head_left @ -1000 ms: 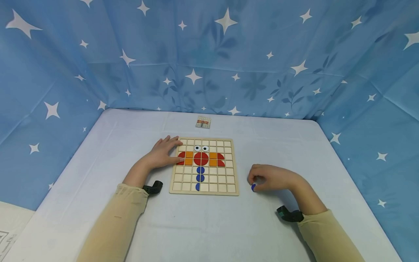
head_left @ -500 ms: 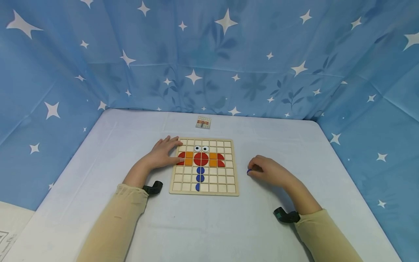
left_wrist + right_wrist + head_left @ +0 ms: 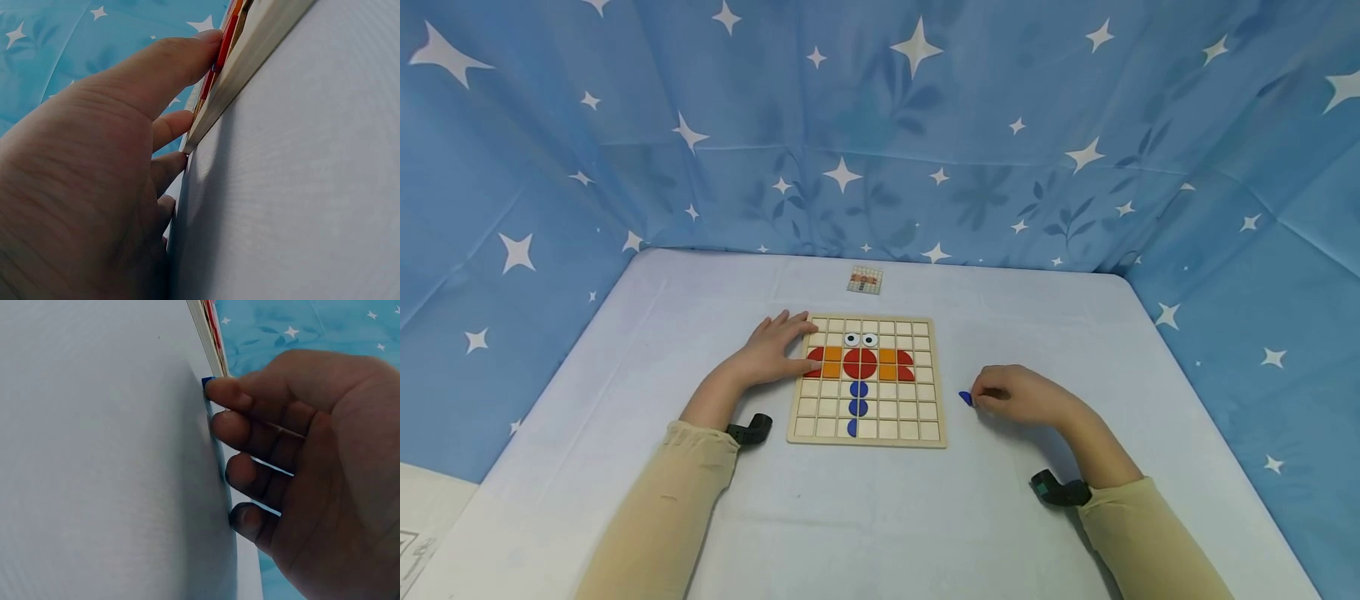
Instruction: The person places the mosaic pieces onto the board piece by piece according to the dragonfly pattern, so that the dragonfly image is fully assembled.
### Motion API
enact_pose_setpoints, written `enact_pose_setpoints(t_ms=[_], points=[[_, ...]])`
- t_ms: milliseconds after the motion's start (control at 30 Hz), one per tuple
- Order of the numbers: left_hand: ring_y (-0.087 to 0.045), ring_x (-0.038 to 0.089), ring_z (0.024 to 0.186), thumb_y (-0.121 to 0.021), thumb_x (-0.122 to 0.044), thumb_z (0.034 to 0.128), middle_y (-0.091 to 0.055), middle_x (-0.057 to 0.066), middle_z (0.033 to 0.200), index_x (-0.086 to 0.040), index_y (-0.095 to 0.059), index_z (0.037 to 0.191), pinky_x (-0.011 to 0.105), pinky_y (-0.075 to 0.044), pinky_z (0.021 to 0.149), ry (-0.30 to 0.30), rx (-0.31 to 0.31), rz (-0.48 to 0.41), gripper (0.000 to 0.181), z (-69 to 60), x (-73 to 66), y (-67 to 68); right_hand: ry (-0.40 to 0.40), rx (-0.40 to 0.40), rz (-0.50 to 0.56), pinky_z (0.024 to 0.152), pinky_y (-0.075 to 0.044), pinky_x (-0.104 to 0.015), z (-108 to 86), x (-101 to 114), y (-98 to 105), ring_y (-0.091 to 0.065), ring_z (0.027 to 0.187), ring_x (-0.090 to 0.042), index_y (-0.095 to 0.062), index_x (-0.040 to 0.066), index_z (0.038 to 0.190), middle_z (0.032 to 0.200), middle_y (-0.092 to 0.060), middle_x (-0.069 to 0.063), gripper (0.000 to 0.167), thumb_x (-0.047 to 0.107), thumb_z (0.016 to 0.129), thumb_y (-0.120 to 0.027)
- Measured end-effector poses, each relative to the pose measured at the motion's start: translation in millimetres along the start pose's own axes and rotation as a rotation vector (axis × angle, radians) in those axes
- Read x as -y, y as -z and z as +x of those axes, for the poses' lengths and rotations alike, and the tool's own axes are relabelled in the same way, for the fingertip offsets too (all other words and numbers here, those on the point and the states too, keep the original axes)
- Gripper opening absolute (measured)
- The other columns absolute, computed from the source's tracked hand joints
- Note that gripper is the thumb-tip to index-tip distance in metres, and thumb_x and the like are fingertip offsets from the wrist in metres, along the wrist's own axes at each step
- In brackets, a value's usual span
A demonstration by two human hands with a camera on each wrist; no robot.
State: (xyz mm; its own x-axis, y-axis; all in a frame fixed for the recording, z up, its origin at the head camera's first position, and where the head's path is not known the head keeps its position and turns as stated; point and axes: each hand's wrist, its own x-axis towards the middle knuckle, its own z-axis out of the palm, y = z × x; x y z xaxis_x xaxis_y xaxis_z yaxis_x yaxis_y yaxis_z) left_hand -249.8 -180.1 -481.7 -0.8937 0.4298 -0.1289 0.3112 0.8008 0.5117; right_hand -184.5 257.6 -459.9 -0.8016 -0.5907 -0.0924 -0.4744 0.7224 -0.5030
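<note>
A square wooden grid board (image 3: 908, 410) lies on the table. Across it runs a pattern of red quarter-round pieces (image 3: 860, 363), orange squares (image 3: 887, 371), two eye discs (image 3: 852, 340) and several blue half-round pieces (image 3: 858, 407). My left hand (image 3: 767, 350) rests on the board's left edge; its thumb touches a red piece (image 3: 226, 44), partly hiding it, and the other fingers reach along the frame. Right of the board, my right hand (image 3: 1022, 394) pinches a blue half-round piece (image 3: 966, 398) at the tabletop. Fingertips cover part of this piece in the right wrist view.
Behind the board lies a small pattern card (image 3: 865, 280) showing a similar figure on a grid. A white cloth covers the table (image 3: 865, 525). A blue star-printed curtain (image 3: 880, 125) stands along the back and sides.
My right hand has moved away from the near edge and slightly left with the blue piece, then a little back right; more of the piece now shows. My left hand stays put.
</note>
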Motion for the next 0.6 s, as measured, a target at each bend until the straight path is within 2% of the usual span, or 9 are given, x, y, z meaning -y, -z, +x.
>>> enact_pose_setpoints(t_ms=[100,267,367,600], points=[[-0.005,0.036,0.155,-0.071,-0.053,0.0859,-0.023,0.007,0.165,-0.021,-0.046,0.146,0.054,0.002,0.126,-0.006,-0.001,-0.001,0.072,0.0,-0.3,0.1,0.031,-0.002,0.026,0.074,-0.049,-0.027,-0.6,2.9,0.5,-0.053,0.083,-0.008,-0.068,0.019,0.101,0.092,-0.061,0.01,0.012,0.011,0.093,-0.065],[-0.005,0.036,0.155,-0.07,-0.053,0.0863,-0.023,0.007,0.165,-0.021,-0.046,0.145,0.053,0.002,0.126,-0.016,-0.003,-0.007,0.071,0.1,-1.4,0.4,0.058,0.0,0.007,0.081,-0.051,-0.028,0.1,0.8,-3.7,-0.054,0.091,-0.007,-0.066,0.02,0.118,0.102,-0.061,0.009,0.028,0.012,0.092,-0.069],[-0.005,0.037,0.154,-0.07,-0.052,0.0865,-0.023,0.008,0.165,-0.02,-0.046,0.145,0.054,0.002,0.125,-0.018,-0.003,-0.007,0.071,0.1,-1.4,0.5,0.052,0.002,-0.015,0.083,-0.052,-0.026,1.8,-0.5,-6.9,-0.054,0.091,-0.005,-0.067,0.023,0.117,0.102,-0.061,0.011,0.027,0.015,0.091,-0.071],[-0.006,0.036,0.155,-0.07,-0.052,0.0866,-0.024,0.008,0.165,-0.02,-0.047,0.144,0.053,0.001,0.126,-0.014,-0.004,-0.006,0.07,-0.2,-1.7,0.7,-0.002,-0.02,-0.032,0.082,-0.052,-0.027,4.0,1.9,-10.1,-0.054,0.09,-0.006,-0.066,0.021,0.111,0.097,-0.058,0.012,0.026,0.023,0.087,-0.077]])
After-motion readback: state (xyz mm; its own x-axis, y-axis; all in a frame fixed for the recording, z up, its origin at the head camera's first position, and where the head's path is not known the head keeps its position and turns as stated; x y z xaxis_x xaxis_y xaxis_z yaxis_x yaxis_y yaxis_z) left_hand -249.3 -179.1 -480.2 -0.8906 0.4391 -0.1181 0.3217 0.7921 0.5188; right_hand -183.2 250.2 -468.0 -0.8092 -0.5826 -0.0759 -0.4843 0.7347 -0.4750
